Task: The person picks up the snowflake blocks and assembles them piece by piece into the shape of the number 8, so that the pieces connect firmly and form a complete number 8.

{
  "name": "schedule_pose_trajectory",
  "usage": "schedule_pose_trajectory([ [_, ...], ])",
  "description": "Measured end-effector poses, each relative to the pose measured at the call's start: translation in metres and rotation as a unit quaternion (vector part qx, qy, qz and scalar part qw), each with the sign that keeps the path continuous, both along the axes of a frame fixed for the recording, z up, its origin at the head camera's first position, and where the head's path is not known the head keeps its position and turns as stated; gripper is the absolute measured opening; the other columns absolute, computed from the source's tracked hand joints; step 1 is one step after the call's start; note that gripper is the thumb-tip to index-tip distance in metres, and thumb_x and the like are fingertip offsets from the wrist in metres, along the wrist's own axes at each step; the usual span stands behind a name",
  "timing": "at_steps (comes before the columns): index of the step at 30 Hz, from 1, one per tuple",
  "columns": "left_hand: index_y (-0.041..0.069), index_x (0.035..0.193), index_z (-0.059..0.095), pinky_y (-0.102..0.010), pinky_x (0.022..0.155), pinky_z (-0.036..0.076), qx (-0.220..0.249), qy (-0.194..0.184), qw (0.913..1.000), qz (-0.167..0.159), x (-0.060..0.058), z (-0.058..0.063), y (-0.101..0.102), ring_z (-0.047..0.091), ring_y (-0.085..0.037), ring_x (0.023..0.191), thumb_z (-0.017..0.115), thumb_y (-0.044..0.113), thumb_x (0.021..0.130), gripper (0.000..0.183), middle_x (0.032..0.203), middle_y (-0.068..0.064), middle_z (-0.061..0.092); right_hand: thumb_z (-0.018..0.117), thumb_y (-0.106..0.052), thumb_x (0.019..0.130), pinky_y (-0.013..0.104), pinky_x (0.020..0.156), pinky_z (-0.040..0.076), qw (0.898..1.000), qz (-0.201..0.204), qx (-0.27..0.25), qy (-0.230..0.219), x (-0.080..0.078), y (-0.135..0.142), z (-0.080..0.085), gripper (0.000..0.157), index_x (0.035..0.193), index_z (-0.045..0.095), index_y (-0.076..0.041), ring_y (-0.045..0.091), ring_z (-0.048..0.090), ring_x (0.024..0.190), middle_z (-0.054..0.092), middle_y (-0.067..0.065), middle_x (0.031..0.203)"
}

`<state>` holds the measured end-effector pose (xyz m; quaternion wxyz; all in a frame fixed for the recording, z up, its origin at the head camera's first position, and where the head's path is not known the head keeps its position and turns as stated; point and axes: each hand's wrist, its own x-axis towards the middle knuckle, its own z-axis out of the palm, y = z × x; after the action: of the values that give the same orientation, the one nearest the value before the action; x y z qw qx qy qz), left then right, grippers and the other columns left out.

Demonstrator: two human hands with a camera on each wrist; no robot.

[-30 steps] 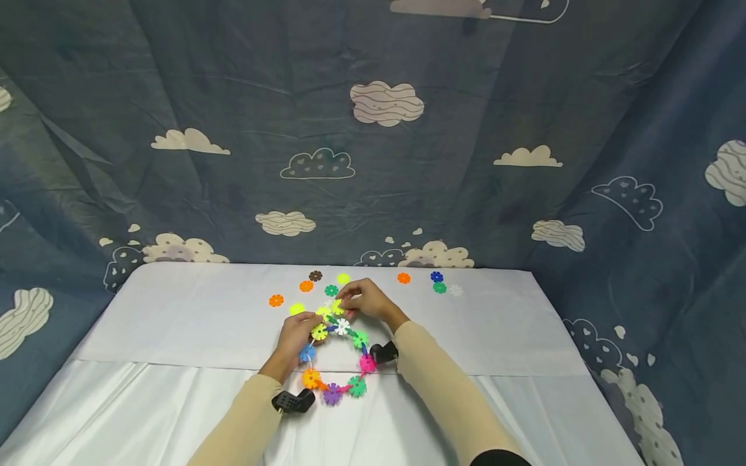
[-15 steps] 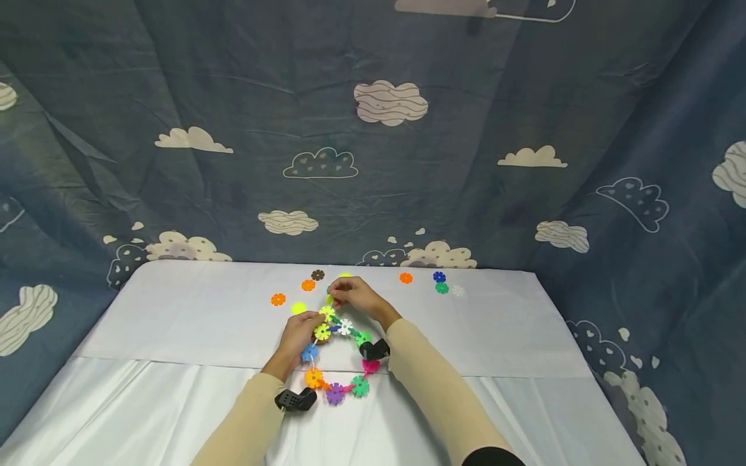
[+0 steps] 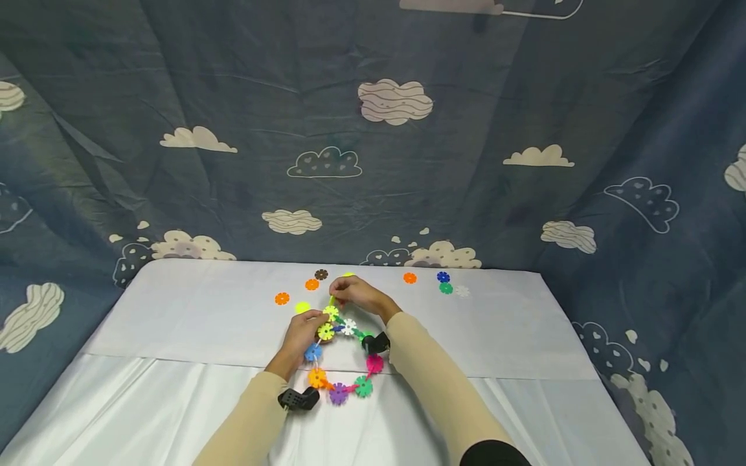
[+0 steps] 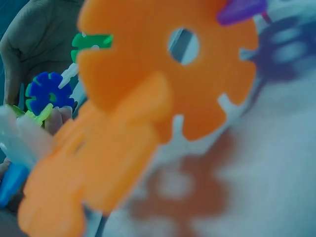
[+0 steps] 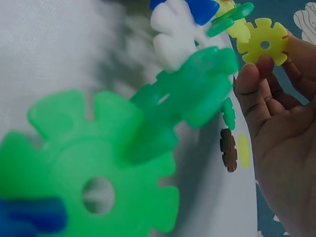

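Observation:
A ring of interlocked snowflake discs [image 3: 339, 393] in several colours hangs between the two hands. My left hand [image 3: 298, 335] grips the ring at its upper left, by the yellow-green discs [image 3: 326, 331]. Thumb and fingers of my right hand [image 3: 362, 296] pinch a yellow snowflake disc [image 5: 253, 51] at the top of the ring, edge-on in the head view. In the left wrist view a large orange disc [image 4: 138, 74] hides much of the left hand's grip. Close to the right wrist camera is a green disc [image 5: 64, 168] of the ring.
Loose discs lie on the white table [image 3: 221, 317]: orange ones [image 3: 282, 298], a brown one [image 3: 321, 274] and a yellow one [image 3: 302, 308] to the left. Towards the back right are an orange [image 3: 410, 277], a blue [image 3: 443, 277], a green [image 3: 445, 288] and a white disc [image 3: 462, 291].
My right hand has moved slightly left and turned the yellow disc from face-on to edge-on against the top of the ring. The left hand keeps its grip; the head view has shifted slightly.

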<state>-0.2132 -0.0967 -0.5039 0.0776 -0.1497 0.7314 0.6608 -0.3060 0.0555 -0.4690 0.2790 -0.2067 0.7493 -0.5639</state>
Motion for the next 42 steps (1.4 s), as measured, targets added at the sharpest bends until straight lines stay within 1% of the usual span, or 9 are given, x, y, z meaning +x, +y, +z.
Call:
schedule_pose_trajectory([
  [8,-0.002,0.108,0.063,-0.022,0.056,0.04,0.006,0.004,1.0,-0.001,0.0,0.0,0.001,0.046,-0.012,0.066,0.06,0.023,0.096,0.028,0.079,-0.002,0.056,0.05,-0.002,0.097,0.027,0.066,0.043,0.999,0.031,0.014,0.03,0.0,-0.004,0.0,0.018,0.104,0.053,0.014,0.014,0.047,0.067,0.05,0.002,0.078],
  [10,-0.002,0.107,0.063,-0.022,0.055,0.039,0.008,0.005,1.0,0.001,0.0,-0.001,0.001,0.045,-0.012,0.064,0.06,0.023,0.096,0.027,0.077,-0.001,0.055,0.052,-0.002,0.096,0.026,0.067,0.045,0.999,0.026,0.017,0.037,0.001,-0.005,0.0,0.019,0.107,0.055,0.014,0.013,0.048,0.069,0.052,0.001,0.08],
  [13,-0.002,0.106,0.063,-0.022,0.054,0.038,0.012,0.007,0.9999,0.001,0.0,-0.002,0.001,0.045,-0.011,0.062,0.06,0.023,0.096,0.027,0.074,0.0,0.054,0.057,-0.004,0.095,0.026,0.07,0.05,0.998,0.0,0.029,0.053,0.004,-0.006,0.0,0.021,0.109,0.061,0.012,0.013,0.053,0.073,0.061,0.003,0.084],
  [17,-0.002,0.105,0.063,-0.022,0.053,0.037,0.012,0.004,0.9999,0.0,0.001,-0.002,0.001,0.043,-0.011,0.061,0.059,0.022,0.096,0.026,0.072,0.001,0.053,0.063,-0.005,0.092,0.03,0.076,0.055,0.996,-0.03,0.042,0.066,0.007,-0.005,0.001,0.021,0.107,0.068,0.008,0.012,0.06,0.075,0.071,0.01,0.095],
  [22,-0.002,0.101,0.064,-0.022,0.054,0.037,0.009,0.012,0.9999,0.002,0.002,0.0,0.0,0.044,-0.011,0.061,0.059,0.021,0.096,0.024,0.072,0.002,0.054,0.069,-0.008,0.089,0.03,0.079,0.057,0.996,-0.043,0.038,0.064,0.009,-0.005,0.002,0.024,0.108,0.07,0.006,0.012,0.067,0.082,0.071,0.013,0.105],
  [28,-0.003,0.1,0.064,-0.023,0.053,0.038,0.017,0.02,0.9996,0.006,0.004,-0.002,0.0,0.043,-0.011,0.06,0.06,0.017,0.095,0.021,0.07,0.002,0.054,0.071,-0.007,0.087,0.024,0.079,0.054,0.992,-0.059,0.053,0.098,0.013,-0.005,-0.001,0.02,0.103,0.072,0.005,0.014,0.064,0.092,0.071,0.012,0.104],
  [33,-0.006,0.098,0.064,-0.022,0.051,0.036,0.02,0.031,0.9991,0.019,0.006,-0.002,0.002,0.042,-0.011,0.057,0.061,0.014,0.095,0.02,0.065,0.002,0.052,0.071,-0.005,0.087,0.024,0.079,0.055,0.991,-0.058,0.055,0.109,0.016,-0.004,0.0,0.017,0.099,0.072,0.006,0.015,0.065,0.089,0.071,0.015,0.101],
  [36,-0.006,0.096,0.065,-0.023,0.052,0.037,0.018,0.036,0.9991,0.015,0.006,-0.001,0.004,0.043,-0.01,0.058,0.062,0.014,0.094,0.02,0.066,0.002,0.051,0.071,-0.004,0.086,0.025,0.077,0.055,0.99,-0.06,0.057,0.111,0.016,-0.002,0.0,0.016,0.098,0.072,0.007,0.015,0.064,0.085,0.071,0.015,0.098],
  [42,-0.006,0.094,0.065,-0.023,0.053,0.037,0.008,0.043,0.9989,0.016,0.005,0.001,0.005,0.042,-0.01,0.059,0.062,0.012,0.093,0.018,0.065,0.003,0.051,0.071,-0.005,0.086,0.024,0.078,0.054,0.992,-0.039,0.06,0.107,0.015,-0.001,-0.001,0.019,0.101,0.072,0.007,0.014,0.063,0.088,0.071,0.014,0.1],
])
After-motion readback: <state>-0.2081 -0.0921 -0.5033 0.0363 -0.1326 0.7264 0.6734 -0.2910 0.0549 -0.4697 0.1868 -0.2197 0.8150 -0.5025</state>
